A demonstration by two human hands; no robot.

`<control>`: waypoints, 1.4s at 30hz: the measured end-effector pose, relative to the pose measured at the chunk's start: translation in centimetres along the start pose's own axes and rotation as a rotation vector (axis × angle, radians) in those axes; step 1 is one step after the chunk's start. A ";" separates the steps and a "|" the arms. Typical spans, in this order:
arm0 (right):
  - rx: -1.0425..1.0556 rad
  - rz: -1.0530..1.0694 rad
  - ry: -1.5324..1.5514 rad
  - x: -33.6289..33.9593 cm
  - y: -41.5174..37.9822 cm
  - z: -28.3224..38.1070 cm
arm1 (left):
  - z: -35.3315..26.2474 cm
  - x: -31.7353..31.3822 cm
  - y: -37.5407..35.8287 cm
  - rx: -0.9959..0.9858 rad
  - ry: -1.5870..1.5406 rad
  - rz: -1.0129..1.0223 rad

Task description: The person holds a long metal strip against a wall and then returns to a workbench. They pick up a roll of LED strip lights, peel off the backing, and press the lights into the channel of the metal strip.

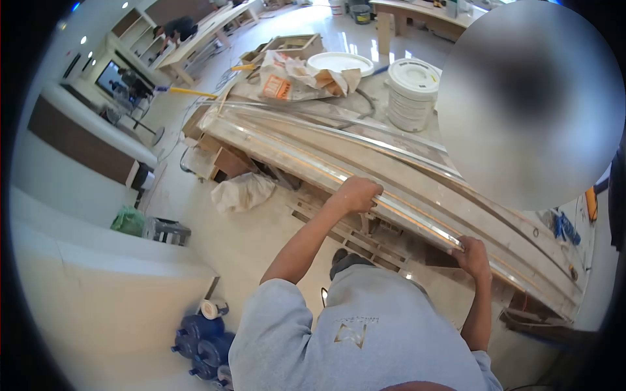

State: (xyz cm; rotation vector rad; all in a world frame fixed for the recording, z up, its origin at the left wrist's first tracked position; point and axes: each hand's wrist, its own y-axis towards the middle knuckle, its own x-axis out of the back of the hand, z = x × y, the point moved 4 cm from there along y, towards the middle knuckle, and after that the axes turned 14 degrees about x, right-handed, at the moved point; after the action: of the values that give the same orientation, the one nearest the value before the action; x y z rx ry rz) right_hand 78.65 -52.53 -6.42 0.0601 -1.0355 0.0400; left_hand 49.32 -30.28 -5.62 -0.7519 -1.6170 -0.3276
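Note:
A long, shiny metal strip (405, 212) runs diagonally along the near edge of a wooden workbench (456, 202). My left hand (360, 194) is closed over the strip near its middle, fingers curled round the edge. Further right, my right hand (474, 257) grips the same strip, its thumb and fingers on either side. Other long metal profiles (391, 151) and wide boards lie on the bench behind it. A large blurred circle hides the upper right of the view.
On the bench stand a white bucket (412, 98), a white lid (340, 63) and a crumpled paper bag (287, 77). Blue water jugs (203, 342) and a grey step stool (166, 231) stand on the floor at left. A person (176, 32) bends over a far table.

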 end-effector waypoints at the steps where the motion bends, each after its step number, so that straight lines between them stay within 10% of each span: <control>1: 0.017 0.007 -0.010 -0.7 0.3 -0.7 | 0.7 -1.0 0.6 -0.021 -0.022 0.001; 42: 0.204 -0.392 -0.108 -4.1 7.1 3.9 | 12.1 -2.6 0.9 -0.327 -0.338 -0.450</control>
State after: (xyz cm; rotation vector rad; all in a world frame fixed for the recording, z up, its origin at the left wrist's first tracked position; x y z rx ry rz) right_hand 72.77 -45.69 -7.79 0.4540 -1.1093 -0.2166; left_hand 40.62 -23.11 -10.73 -0.7059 -2.0823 -0.8410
